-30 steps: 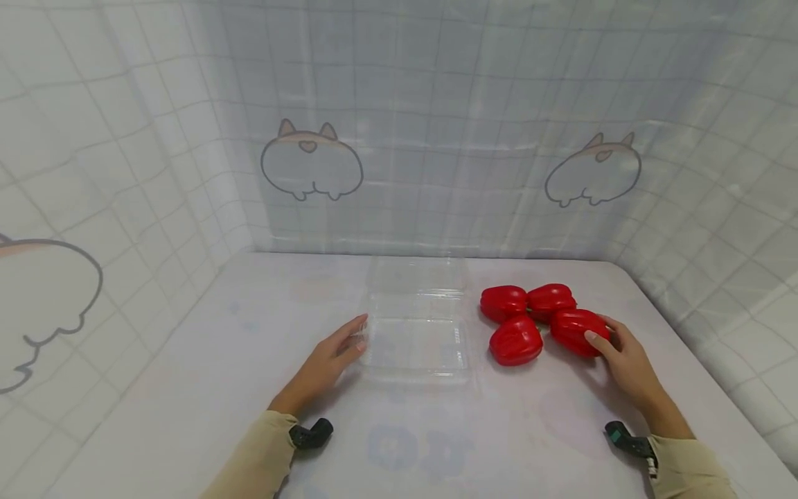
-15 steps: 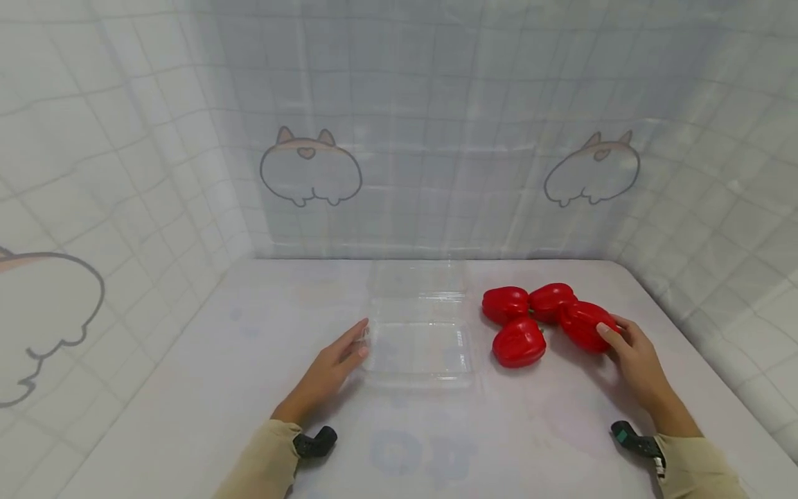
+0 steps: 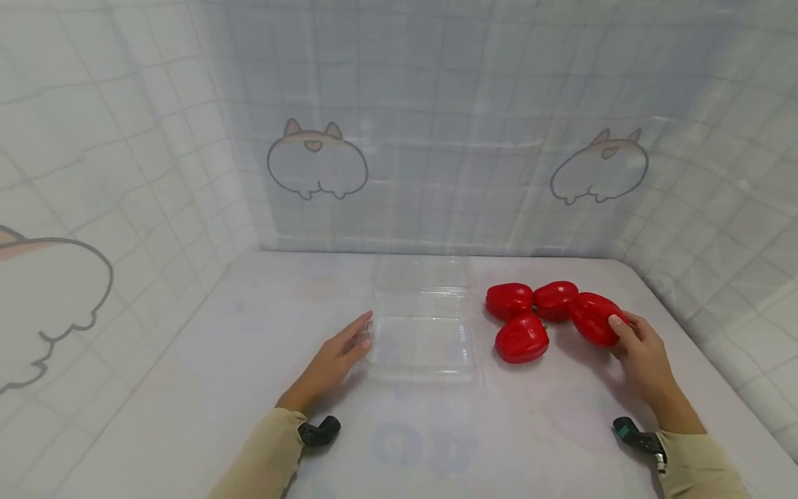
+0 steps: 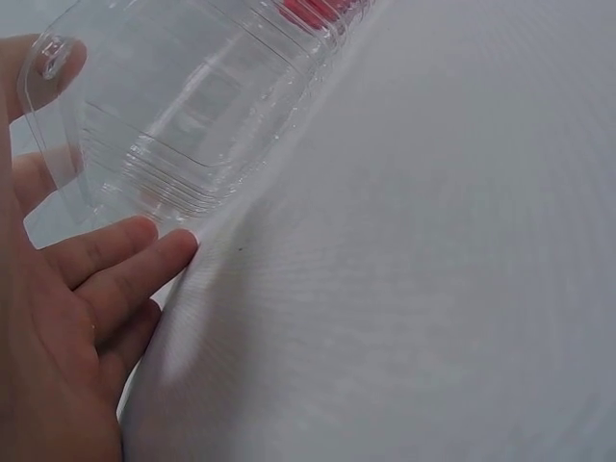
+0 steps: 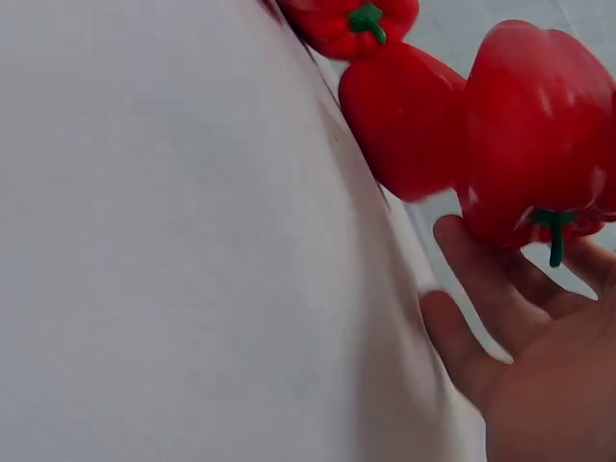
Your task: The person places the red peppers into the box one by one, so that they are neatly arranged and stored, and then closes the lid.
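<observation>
A red bell pepper (image 3: 592, 317) with a green stem is gripped by my right hand (image 3: 645, 353), thumb on its near side. In the right wrist view the held bell pepper (image 5: 539, 125) looks raised off the table and tilted, overlapping another pepper (image 5: 409, 120). My left hand (image 3: 333, 360) rests at the left edge of a clear plastic clamshell box (image 3: 420, 343), whose lid lies folded back behind it. Its fingers are fairly straight; in the left wrist view the thumb (image 4: 63, 67) shows through the box's clear rim (image 4: 72, 144).
Beside the box's right side lie three more red bell peppers, one nearest the front (image 3: 522, 338), one at the back left (image 3: 508, 301) and one at the back right (image 3: 555, 299). A white cloth with grid lines (image 3: 405, 173) hangs behind the white table (image 3: 530, 430).
My right hand has drawn the held pepper slightly right and up, away from the front pepper. My left hand has stayed at the box's edge. The view has shifted slightly.
</observation>
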